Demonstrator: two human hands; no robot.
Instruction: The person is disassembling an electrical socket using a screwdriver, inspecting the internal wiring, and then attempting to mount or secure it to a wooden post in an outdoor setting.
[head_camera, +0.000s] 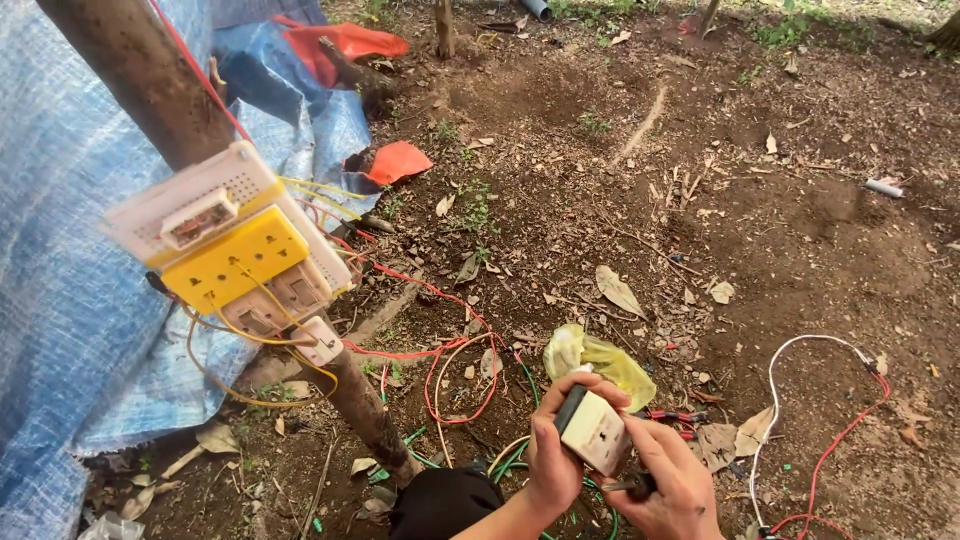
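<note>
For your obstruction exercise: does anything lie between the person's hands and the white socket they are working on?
Nothing visible does. The left hand already grips the white socket, and the right hand touches its lower edge, holding a dark tool.

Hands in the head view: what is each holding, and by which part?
Left hand grips a cream socket unit by its side edge. Right hand holds a dark-handled tool by the handle.
</note>
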